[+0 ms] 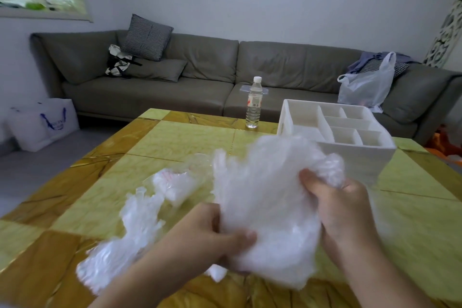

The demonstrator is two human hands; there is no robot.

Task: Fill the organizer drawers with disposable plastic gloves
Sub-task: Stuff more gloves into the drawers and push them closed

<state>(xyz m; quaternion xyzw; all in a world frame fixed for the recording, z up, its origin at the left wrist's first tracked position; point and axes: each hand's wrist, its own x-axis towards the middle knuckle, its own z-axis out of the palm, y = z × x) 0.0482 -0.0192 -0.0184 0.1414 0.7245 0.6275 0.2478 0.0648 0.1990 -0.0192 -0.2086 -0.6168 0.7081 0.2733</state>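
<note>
Over the tabletop (412,207), left hand (212,230) and right hand (342,205) both clutch a glove wad (267,197), organizer (350,150) just beyond; slippery film could slip loose, spilling gloves short of the compartments.

Living room behind a yellow tiled table (175,137)

A water bottle (254,102) stands at the table's far edge; on the grey sofa (205,77) lie a checked cushion (147,37), tote bag (117,60) and plastic bag (367,85).
</note>
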